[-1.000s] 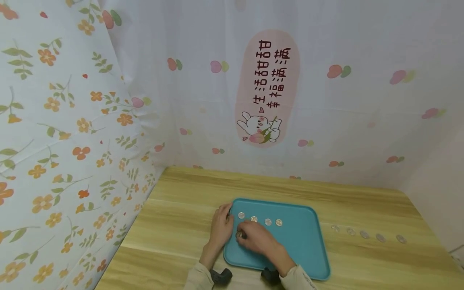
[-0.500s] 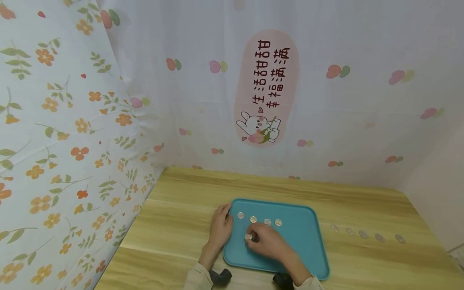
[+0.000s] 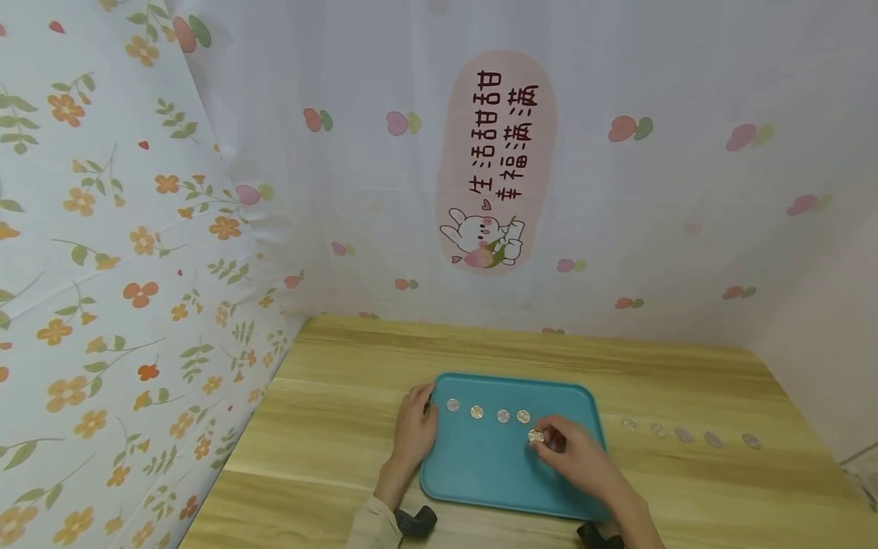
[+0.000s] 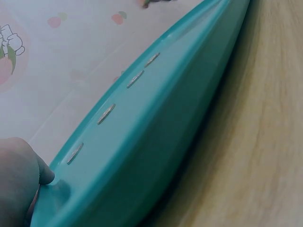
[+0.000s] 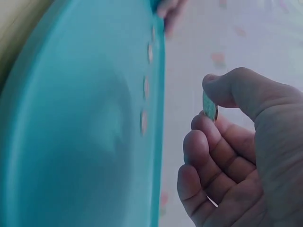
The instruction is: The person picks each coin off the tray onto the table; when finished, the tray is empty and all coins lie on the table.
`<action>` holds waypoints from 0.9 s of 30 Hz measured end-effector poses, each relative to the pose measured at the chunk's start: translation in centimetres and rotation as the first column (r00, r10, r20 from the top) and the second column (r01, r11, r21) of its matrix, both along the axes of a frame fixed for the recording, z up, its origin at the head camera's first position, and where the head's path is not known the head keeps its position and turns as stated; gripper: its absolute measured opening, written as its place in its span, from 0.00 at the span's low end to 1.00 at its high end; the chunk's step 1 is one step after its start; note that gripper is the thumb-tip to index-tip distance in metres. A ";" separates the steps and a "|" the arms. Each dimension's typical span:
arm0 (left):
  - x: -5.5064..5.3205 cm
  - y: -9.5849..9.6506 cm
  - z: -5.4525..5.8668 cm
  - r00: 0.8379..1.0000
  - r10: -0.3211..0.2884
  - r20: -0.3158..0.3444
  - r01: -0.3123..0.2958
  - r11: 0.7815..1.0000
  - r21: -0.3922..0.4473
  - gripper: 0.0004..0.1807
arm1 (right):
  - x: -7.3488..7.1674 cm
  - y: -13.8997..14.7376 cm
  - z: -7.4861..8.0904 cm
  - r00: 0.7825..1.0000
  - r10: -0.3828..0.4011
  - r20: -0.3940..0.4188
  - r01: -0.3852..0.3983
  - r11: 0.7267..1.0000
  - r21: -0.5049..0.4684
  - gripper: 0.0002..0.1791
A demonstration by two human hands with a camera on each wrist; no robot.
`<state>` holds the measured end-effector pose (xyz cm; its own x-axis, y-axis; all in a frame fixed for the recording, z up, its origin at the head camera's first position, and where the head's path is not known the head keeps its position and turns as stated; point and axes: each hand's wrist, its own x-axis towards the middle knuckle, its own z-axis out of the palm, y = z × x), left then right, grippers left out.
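My right hand (image 3: 579,457) pinches a gold-toned coin (image 3: 536,436) between thumb and fingertips, above the right part of the blue tray (image 3: 480,476). In the right wrist view the coin (image 5: 209,107) stands on edge under the thumb, and the other fingers are curled. Several coins lie flat in a row along the tray's far side, a silvery coin (image 3: 453,405) at the left end and a gold-toned coin (image 3: 523,417) at the right. My left hand (image 3: 414,431) holds the tray's left edge, its thumb (image 4: 43,174) over the rim in the left wrist view.
To the right of the tray, several more coins lie in a row on the wood-grain table, a silvery coin (image 3: 683,435) among them. Dark wrist pieces (image 3: 415,522) sit near the table's front. Printed cloth (image 3: 384,252) hangs behind and at the left.
My right hand has moved to the right across the tray, carrying the pinched coin from near the left edge. The left hand stays at the tray's edge. The camera view has shifted slightly.
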<state>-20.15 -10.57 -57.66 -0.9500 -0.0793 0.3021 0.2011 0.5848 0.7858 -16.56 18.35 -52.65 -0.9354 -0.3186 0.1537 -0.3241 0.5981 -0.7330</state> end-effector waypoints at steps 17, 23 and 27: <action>-0.1 -0.1 0.0 1.000 -0.003 0.018 0.003 1.000 0.021 0.21 | 2.1 9.2 -1.7 0.928 -0.368 0.062 0.362 0.928 0.093 0.19; -0.1 0.0 -0.1 1.000 -0.008 0.018 0.008 1.000 0.010 0.22 | 2.4 10.8 -2.3 0.888 -0.435 0.149 0.411 0.896 0.168 0.27; 0.0 0.0 0.0 1.000 -0.010 0.015 0.010 1.000 0.010 0.21 | 2.7 12.1 -2.5 0.876 -0.464 0.129 0.434 0.877 0.206 0.29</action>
